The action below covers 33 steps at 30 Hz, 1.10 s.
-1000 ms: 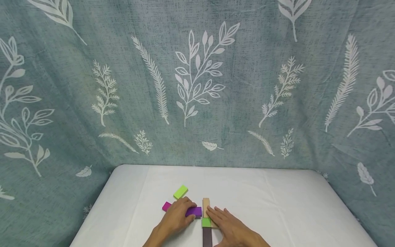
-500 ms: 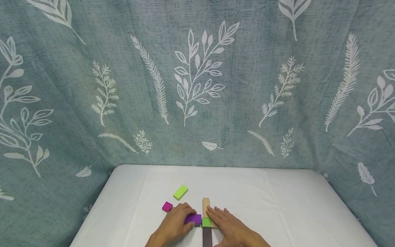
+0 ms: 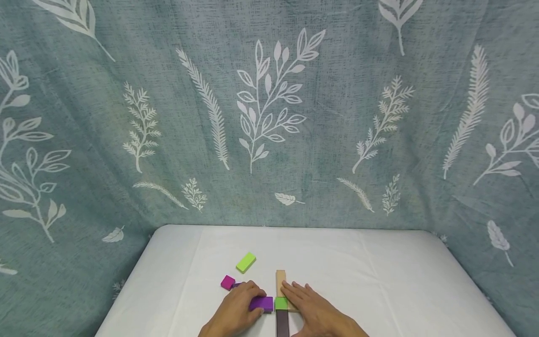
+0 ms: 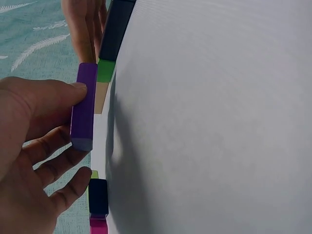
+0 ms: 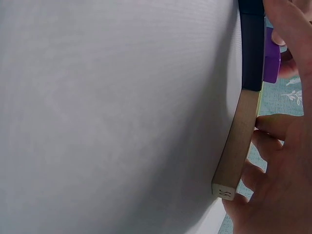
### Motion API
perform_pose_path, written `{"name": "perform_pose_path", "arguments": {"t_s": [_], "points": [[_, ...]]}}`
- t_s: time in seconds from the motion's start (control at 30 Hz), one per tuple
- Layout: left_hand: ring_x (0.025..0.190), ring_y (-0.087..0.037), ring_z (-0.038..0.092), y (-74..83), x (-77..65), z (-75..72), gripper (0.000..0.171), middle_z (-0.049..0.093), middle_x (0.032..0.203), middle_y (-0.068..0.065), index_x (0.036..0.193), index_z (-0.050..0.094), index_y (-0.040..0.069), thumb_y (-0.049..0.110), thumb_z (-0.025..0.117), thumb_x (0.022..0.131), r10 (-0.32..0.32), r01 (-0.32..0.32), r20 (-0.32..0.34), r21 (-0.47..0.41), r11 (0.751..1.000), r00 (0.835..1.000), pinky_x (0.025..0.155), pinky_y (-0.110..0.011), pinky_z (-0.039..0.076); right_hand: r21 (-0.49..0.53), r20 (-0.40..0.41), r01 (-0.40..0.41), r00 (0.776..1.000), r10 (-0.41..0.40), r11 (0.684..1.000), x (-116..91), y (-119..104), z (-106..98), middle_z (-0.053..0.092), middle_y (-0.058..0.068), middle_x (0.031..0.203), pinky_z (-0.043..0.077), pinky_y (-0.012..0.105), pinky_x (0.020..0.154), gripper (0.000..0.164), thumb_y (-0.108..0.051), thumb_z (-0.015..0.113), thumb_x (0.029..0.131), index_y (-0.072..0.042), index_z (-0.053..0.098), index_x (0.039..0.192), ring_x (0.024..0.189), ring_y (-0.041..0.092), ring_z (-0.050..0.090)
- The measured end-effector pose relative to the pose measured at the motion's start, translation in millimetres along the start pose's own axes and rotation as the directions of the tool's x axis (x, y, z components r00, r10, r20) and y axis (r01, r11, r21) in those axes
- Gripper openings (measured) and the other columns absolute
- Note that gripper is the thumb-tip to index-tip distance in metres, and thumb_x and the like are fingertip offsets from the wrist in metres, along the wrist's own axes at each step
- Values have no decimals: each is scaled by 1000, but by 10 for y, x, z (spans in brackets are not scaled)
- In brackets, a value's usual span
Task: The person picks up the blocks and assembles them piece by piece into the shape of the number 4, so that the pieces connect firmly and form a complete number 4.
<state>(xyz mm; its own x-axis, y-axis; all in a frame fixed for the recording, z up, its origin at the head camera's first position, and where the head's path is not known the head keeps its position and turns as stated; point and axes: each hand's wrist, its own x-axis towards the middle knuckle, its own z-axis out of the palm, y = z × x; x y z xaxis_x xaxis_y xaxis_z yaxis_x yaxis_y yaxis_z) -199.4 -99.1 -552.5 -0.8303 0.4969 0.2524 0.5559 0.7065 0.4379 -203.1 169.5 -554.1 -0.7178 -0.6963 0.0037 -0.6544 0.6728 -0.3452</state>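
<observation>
My left hand pinches a purple block between thumb and fingers, just left of a small green block. In the left wrist view the purple block is held lengthwise, the thumb on its side. My right hand lies with fingers extended over a row of blocks. Its fingertips touch a tan wooden block, which runs away from the green one. Another tan block shows partly under that hand. Toward me runs a dark block. A marked end shows on the tan block in the right wrist view.
Left of the hands lie a magenta block and a lime block. A dark blue block sits beside the magenta one, partly behind my left hand in the head view. The white table ends at a leaf-patterned curtain.
My left hand has brought the purple block toward me, from beside the far tan block to level with the green one. The right hand has stayed in place.
</observation>
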Motion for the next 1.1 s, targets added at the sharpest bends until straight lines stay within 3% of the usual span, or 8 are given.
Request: {"name": "perform_pose_path", "arguments": {"t_s": [1.1], "points": [[99, -7, 57, 36, 39, 50, 28, 62, 105, 12, 112, 73, 16, 22, 78, 85, 2, -1, 29, -30, 1000, 1000, 91, -35, 48, -11, -26, 35, 999, -36, 999, -20, -13, 15, 37, 12, 160, 33, 59, 110, 115, -77, 69, 76, -1, 36, 155, 143, 39, 37]]}}
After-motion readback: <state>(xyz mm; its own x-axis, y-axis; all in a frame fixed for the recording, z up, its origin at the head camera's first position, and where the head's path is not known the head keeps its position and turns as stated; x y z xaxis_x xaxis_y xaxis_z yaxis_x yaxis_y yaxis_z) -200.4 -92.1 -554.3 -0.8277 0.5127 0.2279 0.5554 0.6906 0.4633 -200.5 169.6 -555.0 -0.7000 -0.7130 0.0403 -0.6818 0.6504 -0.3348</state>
